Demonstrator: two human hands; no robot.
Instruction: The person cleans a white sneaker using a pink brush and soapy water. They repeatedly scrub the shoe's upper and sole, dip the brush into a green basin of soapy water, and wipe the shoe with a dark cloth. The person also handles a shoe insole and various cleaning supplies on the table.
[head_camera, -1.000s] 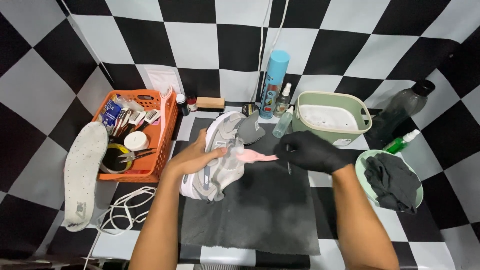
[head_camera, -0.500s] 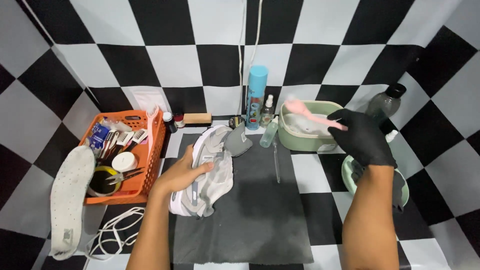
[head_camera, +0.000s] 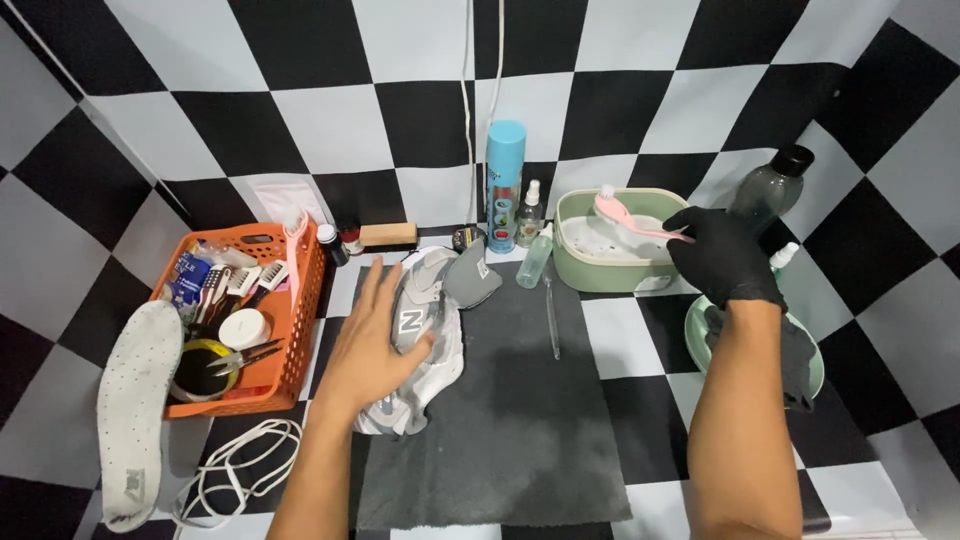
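Note:
My bare left hand (head_camera: 375, 335) lies flat, fingers spread, on a grey sneaker (head_camera: 425, 335) resting on a dark grey mat (head_camera: 510, 420). My right hand (head_camera: 722, 255), in a black glove, holds a pink brush (head_camera: 632, 218) by its handle. The brush head hangs over the pale green tub (head_camera: 610, 270) at the back right, just above the foamy water inside.
An orange basket (head_camera: 290, 340) of brushes and tins stands at left, with a white insole (head_camera: 135, 400) and white laces (head_camera: 240, 470) beside it. A blue spray can (head_camera: 506, 185), small bottles, a dark bottle (head_camera: 765, 190) and a green bowl (head_camera: 815, 365) holding a dark cloth line the back and right.
My right hand carried the pink brush from the sneaker rightward to the green tub. The left hand stayed on the sneaker and flattened out.

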